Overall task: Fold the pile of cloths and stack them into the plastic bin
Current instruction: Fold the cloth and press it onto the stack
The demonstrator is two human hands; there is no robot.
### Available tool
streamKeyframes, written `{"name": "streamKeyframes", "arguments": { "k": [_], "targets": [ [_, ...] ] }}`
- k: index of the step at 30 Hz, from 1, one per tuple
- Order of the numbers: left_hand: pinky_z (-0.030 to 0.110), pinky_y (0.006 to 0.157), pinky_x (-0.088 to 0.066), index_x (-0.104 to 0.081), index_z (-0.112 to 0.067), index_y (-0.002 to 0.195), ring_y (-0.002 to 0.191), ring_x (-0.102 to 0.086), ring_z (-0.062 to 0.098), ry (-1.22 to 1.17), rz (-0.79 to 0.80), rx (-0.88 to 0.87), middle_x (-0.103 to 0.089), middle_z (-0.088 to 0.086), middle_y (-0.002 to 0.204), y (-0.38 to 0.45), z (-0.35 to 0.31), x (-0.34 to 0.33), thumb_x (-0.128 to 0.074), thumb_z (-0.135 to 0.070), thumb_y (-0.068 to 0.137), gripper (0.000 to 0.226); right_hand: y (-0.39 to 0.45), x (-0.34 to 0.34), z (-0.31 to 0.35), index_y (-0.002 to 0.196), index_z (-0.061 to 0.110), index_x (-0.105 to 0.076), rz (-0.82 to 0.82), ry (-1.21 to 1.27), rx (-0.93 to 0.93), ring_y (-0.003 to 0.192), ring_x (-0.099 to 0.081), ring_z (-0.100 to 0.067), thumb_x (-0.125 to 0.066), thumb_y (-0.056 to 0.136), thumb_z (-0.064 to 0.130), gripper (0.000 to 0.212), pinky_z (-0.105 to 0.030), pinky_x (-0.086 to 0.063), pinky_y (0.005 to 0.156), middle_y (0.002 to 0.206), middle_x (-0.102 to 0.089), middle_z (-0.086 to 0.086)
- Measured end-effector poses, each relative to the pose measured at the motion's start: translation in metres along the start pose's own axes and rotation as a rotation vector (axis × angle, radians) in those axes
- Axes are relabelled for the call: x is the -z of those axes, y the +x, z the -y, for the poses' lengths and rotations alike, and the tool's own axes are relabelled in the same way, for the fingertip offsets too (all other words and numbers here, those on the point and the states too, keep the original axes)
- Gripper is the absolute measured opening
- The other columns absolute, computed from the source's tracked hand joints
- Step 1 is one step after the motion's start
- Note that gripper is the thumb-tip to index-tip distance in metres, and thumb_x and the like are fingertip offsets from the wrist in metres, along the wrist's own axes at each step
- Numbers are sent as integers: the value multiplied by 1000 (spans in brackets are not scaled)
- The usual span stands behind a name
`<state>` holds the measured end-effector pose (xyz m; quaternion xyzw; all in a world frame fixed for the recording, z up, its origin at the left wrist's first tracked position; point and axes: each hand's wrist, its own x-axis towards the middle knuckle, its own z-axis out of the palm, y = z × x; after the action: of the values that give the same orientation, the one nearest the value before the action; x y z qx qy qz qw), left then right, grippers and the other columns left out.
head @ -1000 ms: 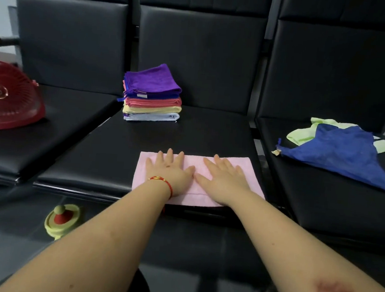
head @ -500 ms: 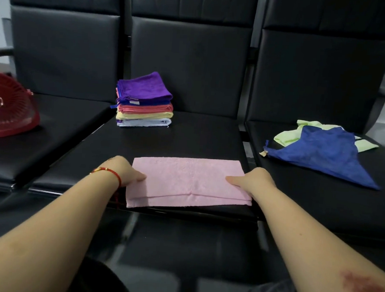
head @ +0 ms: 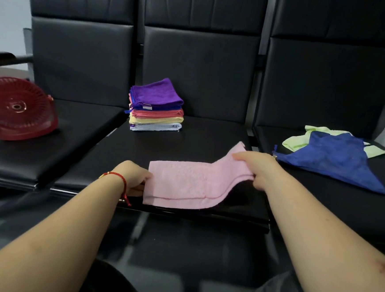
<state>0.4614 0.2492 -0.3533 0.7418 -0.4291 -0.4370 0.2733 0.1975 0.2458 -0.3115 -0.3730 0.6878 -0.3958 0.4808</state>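
Your folded pink terry cloth point(head: 191, 182) lies on the front half of the middle black padded seat point(head: 187, 145) of the bench, long axis running left to right; its right end is lifted off the seat and angles up and away from you. Your left hand point(head: 131, 179) pinches the left short edge, fingers curled under it; your right hand point(head: 257, 168) grips the raised right end, thumb on top. Behind the pink cloth, toward the backrest, stands a stack of folded cloths point(head: 156, 107), purple on top; right of it, on the next seat, a loose dark blue cloth point(head: 337, 160) lies over a pale green cloth point(head: 297, 141); left of it, a red slatted plastic basket point(head: 17, 109) sits tilted on the far seat.
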Motion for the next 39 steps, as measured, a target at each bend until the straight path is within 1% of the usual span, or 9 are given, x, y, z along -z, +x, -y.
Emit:
{"name": "streamKeyframes", "arguments": {
  "k": [5,13,17,20,23,27,30,33,39],
  "targets": [
    [30,56,-54,-61,0,90,66,-63,22,-156,124,17,-63,12,75,1,4,8,-53,-5,92,9,-20,-43,15,88,15,-61,147,44,111,84,-57,-22,-60,90,15,2,-32,-43,77,96,-61,-13],
    [27,55,-56,-65,-4,105,75,-67,22,-211,257,-12,-69,12,90,-3,7,14,-45,-5,96,22,-29,-118,-3,118,31,-65,327,-6,247,85,-63,-18,-57,85,3,44,-31,-52,83,95,-67,3],
    [34,64,-55,-63,0,97,71,-65,25,-249,254,-19,-65,12,78,-3,8,15,-48,-16,97,22,-28,-136,-13,134,11,-52,493,-11,148,76,-62,-12,-57,91,3,44,-28,-53,82,97,-64,-4],
    [31,55,-54,-62,1,105,66,-64,24,-225,231,-30,-63,12,80,-1,7,15,-51,-28,97,32,-25,-132,-11,129,7,-52,458,83,110,79,-67,-17,-55,92,2,38,-30,-57,78,109,-60,-10],
    [31,56,-56,-62,0,105,67,-66,24,-151,212,-40,-66,14,85,0,6,15,-59,-28,93,31,-20,-115,-6,123,9,-58,328,24,184,77,-66,-14,-57,90,4,34,-30,-56,73,101,-62,-5],
    [35,67,-59,-64,0,110,75,-69,25,-67,181,-88,-70,14,95,2,6,14,-65,-14,88,26,-14,-80,0,95,15,-60,87,-572,268,71,-58,-17,-61,85,16,11,-29,-52,68,78,-54,2],
    [36,69,-59,-54,-7,129,86,-68,26,-84,163,-142,-67,12,107,2,6,11,-65,-6,86,44,-20,-64,-5,78,9,-53,140,-877,76,68,-55,-20,-64,83,30,24,-28,-47,62,75,-54,-6],
    [31,62,-56,-39,-26,142,88,-66,26,-67,176,-224,-58,11,121,1,5,9,-58,2,86,65,-23,-63,-13,76,10,-52,185,-878,62,62,-52,-18,-67,81,35,29,-26,-44,59,73,-53,-5],
    [29,64,-55,-57,-21,130,83,-59,20,-40,219,-260,-56,9,112,-16,4,-7,-50,3,86,51,-29,-63,-20,70,15,-43,143,-706,210,56,-39,-15,-53,79,12,14,-24,-29,48,66,-43,-1]
  ]
}}
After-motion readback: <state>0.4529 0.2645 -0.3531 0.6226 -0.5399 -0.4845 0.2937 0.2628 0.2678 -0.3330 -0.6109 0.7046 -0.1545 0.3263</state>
